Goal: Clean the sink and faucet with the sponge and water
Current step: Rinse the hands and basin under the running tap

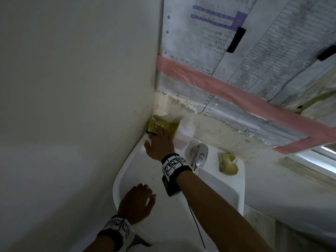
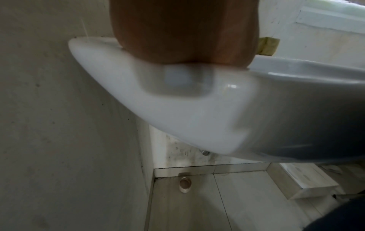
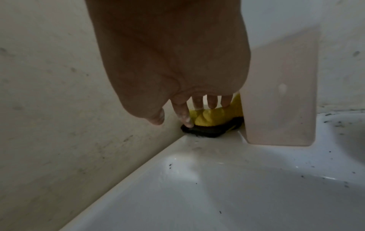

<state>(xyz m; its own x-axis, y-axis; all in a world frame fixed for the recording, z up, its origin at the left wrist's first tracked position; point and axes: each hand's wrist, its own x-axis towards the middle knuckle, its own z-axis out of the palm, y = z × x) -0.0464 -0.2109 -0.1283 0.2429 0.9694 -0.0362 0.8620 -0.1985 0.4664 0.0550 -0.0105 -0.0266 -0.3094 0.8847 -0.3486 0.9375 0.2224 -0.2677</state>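
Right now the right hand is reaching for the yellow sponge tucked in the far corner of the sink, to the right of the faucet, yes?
Almost. The head view shows the right hand at the yellow sponge in the sink's far corner, but left of the faucet, not right.

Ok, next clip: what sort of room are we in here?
Most likely a small, worn washroom. A white wall-hung sink with a chrome faucet sits in a stained corner, a soap bar on its ledge, and the left wrist view shows a tiled floor with a drain below.
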